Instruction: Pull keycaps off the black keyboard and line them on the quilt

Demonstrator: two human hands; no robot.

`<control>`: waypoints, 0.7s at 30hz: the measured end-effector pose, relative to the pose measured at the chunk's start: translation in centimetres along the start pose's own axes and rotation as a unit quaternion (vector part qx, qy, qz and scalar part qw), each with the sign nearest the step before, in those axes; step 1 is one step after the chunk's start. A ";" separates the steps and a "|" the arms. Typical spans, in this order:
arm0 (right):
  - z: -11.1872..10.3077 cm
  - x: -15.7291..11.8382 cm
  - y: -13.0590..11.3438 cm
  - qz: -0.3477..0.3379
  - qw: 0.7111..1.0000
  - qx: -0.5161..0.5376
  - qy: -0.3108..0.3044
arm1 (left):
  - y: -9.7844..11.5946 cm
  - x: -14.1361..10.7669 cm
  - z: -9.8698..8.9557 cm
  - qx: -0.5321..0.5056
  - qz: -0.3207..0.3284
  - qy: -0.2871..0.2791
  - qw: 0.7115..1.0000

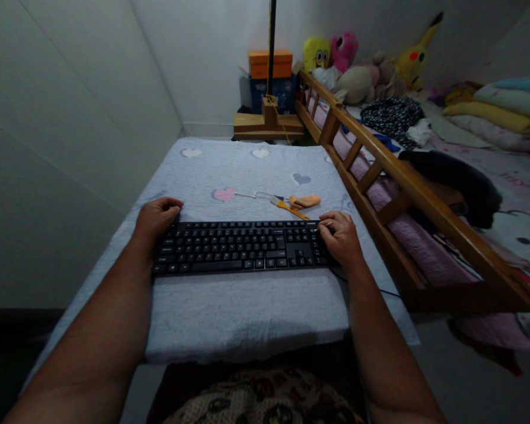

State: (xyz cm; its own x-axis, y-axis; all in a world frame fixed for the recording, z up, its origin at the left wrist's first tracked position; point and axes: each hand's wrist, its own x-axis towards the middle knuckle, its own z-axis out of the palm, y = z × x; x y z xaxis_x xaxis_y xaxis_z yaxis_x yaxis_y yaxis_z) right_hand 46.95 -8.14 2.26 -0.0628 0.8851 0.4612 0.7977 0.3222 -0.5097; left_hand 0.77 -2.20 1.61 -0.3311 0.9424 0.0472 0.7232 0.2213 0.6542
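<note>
A black computer keyboard (238,247) lies across the cloth-covered table in front of me. At its left end, my left hand (155,221) is closed around the edge, thumb toward the far corner. My right hand (341,235) grips the opposite end beside the number pad, fingers curled; part of that end is hidden under it. Just beyond the keyboard are a small brush (289,208) with a yellow-orange handle, a folded orange cloth (304,202) and a thin wire tool (258,195).
A light blue tablecloth (247,306) with hearts covers the table. Along the right runs a wooden bed rail (380,159), with bedding and plush toys (357,82) behind it. A wooden stand (269,121) and an orange box (270,63) are at the back. A cable (386,292) trails right.
</note>
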 end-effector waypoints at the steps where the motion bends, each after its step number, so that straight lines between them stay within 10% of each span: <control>1: 0.0 0.0 0.0 0.000 1.000 0.002 -0.001 | -0.2 0.1 0.1 -0.002 0.002 0.000 1.000; 21: 0.3 -0.1 0.2 0.002 1.000 0.009 0.007 | -0.7 0.3 0.2 -0.007 0.008 0.002 1.000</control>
State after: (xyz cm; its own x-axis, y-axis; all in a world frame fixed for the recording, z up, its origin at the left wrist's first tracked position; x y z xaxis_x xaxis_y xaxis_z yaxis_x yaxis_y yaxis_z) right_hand 46.97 -8.03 1.89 -0.0509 0.8819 0.4686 0.7874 0.3241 -0.5244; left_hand 0.29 -1.99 0.99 -0.3220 0.9448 0.0602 0.7202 0.2031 0.6634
